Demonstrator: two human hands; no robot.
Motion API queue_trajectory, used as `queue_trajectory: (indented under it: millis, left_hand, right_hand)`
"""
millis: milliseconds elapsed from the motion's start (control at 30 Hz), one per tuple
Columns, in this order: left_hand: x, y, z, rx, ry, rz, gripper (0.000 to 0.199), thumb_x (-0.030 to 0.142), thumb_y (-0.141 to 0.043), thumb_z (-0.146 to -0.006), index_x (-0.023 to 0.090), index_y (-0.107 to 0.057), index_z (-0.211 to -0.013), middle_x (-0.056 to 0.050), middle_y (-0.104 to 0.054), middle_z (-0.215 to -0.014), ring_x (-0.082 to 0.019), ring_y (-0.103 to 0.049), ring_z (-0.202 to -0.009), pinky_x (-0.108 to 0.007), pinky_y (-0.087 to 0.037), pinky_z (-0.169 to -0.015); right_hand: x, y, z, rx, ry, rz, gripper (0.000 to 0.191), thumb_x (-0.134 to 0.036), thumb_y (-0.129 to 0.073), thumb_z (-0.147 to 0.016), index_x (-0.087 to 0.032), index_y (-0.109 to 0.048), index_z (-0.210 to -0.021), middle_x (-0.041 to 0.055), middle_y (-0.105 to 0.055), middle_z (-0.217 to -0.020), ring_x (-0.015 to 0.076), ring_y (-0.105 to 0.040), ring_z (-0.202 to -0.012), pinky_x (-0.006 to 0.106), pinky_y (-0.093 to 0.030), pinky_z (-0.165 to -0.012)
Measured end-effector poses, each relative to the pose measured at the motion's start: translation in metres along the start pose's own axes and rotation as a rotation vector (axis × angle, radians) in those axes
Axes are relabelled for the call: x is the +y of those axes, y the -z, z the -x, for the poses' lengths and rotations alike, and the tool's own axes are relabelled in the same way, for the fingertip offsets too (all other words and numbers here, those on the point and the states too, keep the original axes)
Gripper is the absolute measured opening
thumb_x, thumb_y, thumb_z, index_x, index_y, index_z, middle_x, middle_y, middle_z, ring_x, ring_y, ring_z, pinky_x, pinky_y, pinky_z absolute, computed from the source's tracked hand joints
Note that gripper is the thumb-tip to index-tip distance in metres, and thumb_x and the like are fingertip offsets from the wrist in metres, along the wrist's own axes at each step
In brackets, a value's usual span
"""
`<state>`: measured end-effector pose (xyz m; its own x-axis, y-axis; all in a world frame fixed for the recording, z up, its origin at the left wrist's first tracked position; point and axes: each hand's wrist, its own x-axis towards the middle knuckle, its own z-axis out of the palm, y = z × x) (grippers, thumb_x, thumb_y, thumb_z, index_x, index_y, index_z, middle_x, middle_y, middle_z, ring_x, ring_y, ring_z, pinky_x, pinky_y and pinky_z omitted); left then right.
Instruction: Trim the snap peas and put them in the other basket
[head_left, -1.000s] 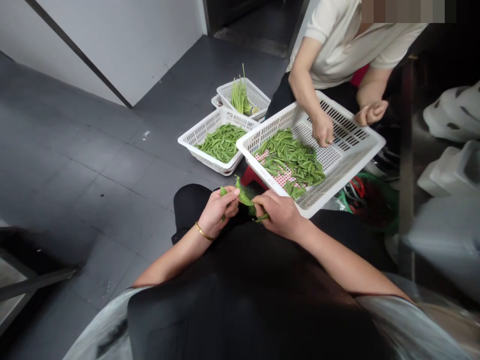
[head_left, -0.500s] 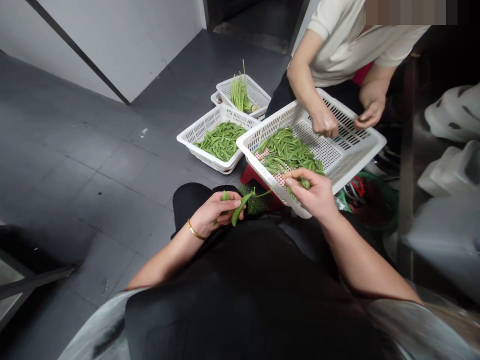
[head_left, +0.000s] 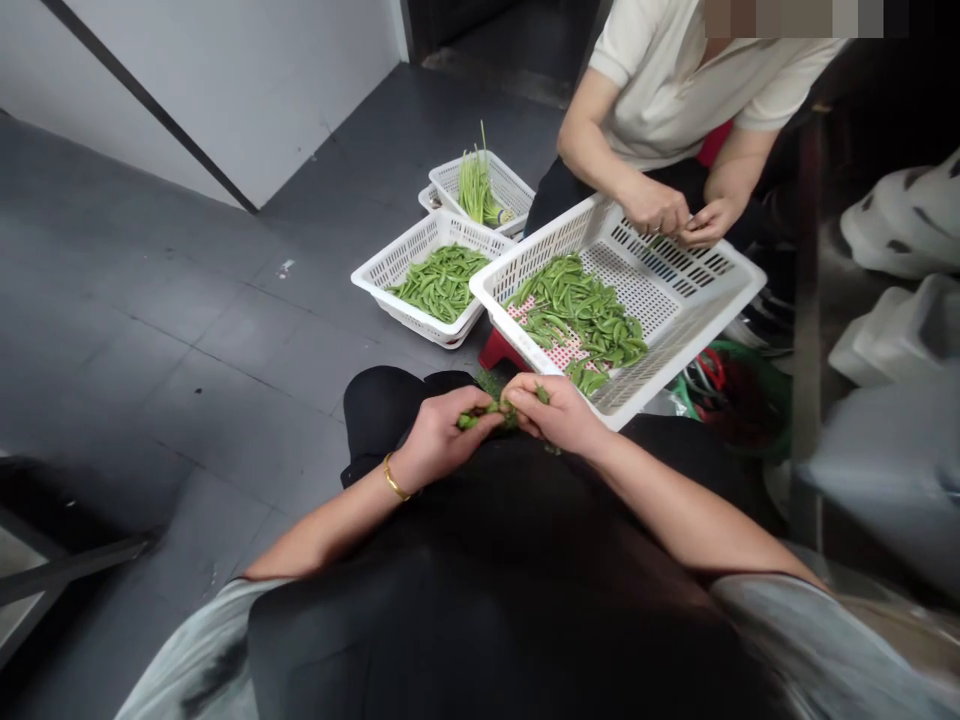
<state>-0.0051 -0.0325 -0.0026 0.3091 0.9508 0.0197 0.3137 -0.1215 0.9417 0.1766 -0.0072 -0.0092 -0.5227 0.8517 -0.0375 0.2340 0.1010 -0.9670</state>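
My left hand (head_left: 442, 430) is closed on green pea pods (head_left: 471, 420), which show between its thumb and fingers. Close against it, my right hand (head_left: 551, 410) is also closed, with bits of pea pod (head_left: 541, 394) sticking out past the fingers. The fingertips of both hands meet above my lap, and some blur hides exactly what they pinch. Just beyond them a large white plastic basket (head_left: 690, 355) holds a heap of pea pods (head_left: 585, 305). A second white basket (head_left: 375, 278) on the floor holds more pods (head_left: 442, 283).
A co-worker in a pale shirt (head_left: 675, 90) sits opposite, both hands (head_left: 679, 215) together over the large basket's far rim. Behind the second basket, long green stalks (head_left: 478, 190) lie in a smaller basket. A red stool (head_left: 501, 350) shows under the large basket. White containers (head_left: 900, 330) stand at right.
My right hand has moved left and down from the large basket to meet my left hand. The co-worker's hands, apart before, are now together at the basket's far rim.
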Motion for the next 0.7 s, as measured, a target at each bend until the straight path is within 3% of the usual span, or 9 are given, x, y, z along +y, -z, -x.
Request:
queue_trajectory:
  millis: [100,200,267,333,467,533,600,700]
  left_hand:
    - [-0.005,0.006,-0.003,0.3,0.084,0.278,0.017,0.034,-0.064,-0.08,0.017,-0.06,-0.081,-0.003,-0.064,-0.069,-0.008,-0.047,-0.05,-0.021,-0.037,-0.048]
    - [-0.012,0.025,-0.011,0.558,0.073,0.579,0.018,0.033,-0.065,-0.079,0.018,-0.056,-0.078,-0.001,-0.064,-0.068,-0.003,-0.035,-0.037,-0.018,-0.027,-0.038]
    - [-0.016,0.042,-0.017,0.638,0.057,0.709,0.02,0.031,-0.066,-0.077,0.017,-0.054,-0.073,0.001,-0.061,-0.063,-0.002,-0.033,-0.035,-0.018,-0.025,-0.036]
    - [-0.02,0.056,-0.021,0.596,0.098,0.831,0.022,0.031,-0.065,-0.076,0.017,-0.052,-0.067,0.002,-0.057,-0.056,-0.003,-0.034,-0.034,-0.017,-0.026,-0.034]
    - [-0.023,0.063,-0.022,0.311,0.284,1.023,0.019,0.029,-0.062,-0.071,0.016,-0.05,-0.063,0.001,-0.053,-0.053,-0.008,-0.048,-0.042,-0.018,-0.037,-0.038]
    - [-0.022,0.053,-0.02,0.16,0.356,1.02,0.014,0.026,-0.064,-0.067,0.016,-0.054,-0.069,0.001,-0.055,-0.057,-0.01,-0.05,-0.045,-0.02,-0.038,-0.038]
    - [-0.018,0.037,-0.018,0.01,0.397,0.943,0.016,0.026,-0.065,-0.067,0.016,-0.058,-0.077,0.003,-0.052,-0.054,-0.007,-0.04,-0.037,-0.018,-0.031,-0.034]
    - [-0.011,0.006,-0.015,-0.117,0.375,0.622,0.017,0.032,-0.065,-0.074,0.016,-0.058,-0.077,0.007,-0.041,-0.047,-0.004,-0.026,-0.035,-0.017,-0.022,-0.034]
  right_hand:
    - [0.006,-0.004,0.004,0.103,-0.159,-0.251,0.035,-0.049,-0.047,-0.087,-0.016,-0.055,-0.077,-0.0075,-0.041,-0.045,0.006,-0.034,-0.035,0.02,-0.025,-0.038]
    - [0.013,0.005,0.01,0.117,-0.187,-0.238,0.037,-0.051,-0.053,-0.083,-0.015,-0.06,-0.077,-0.0072,-0.041,-0.043,0.0057,-0.034,-0.036,0.02,-0.024,-0.038]
    - [0.017,0.015,0.013,0.08,-0.233,-0.18,0.038,-0.051,-0.054,-0.083,-0.014,-0.061,-0.077,-0.0071,-0.041,-0.042,0.0057,-0.034,-0.036,0.02,-0.024,-0.038]
    - [0.02,0.022,0.013,-0.005,-0.289,-0.086,0.035,-0.048,-0.056,-0.081,-0.014,-0.063,-0.08,-0.0068,-0.043,-0.044,0.0058,-0.035,-0.038,0.02,-0.025,-0.039]
    - [0.021,0.028,0.007,-0.084,-0.295,0.082,0.04,-0.04,-0.069,-0.072,-0.016,-0.063,-0.103,-0.0073,-0.049,-0.055,0.0059,-0.041,-0.046,0.019,-0.03,-0.044]
    - [0.021,0.025,0.003,-0.043,-0.317,-0.038,0.042,-0.044,-0.066,-0.075,-0.017,-0.058,-0.106,-0.0093,-0.044,-0.052,0.0058,-0.039,-0.043,0.018,-0.028,-0.041]
    - [0.021,0.018,-0.002,0.047,-0.361,-0.299,0.038,-0.052,-0.058,-0.079,-0.018,-0.054,-0.098,-0.0119,-0.035,-0.047,0.005,-0.031,-0.035,0.018,-0.023,-0.035]
    - [0.02,0.002,-0.013,0.24,-0.375,-0.644,0.039,-0.057,-0.058,-0.076,-0.021,-0.046,-0.086,-0.0129,-0.027,-0.049,0.0041,-0.024,-0.034,0.017,-0.018,-0.032]
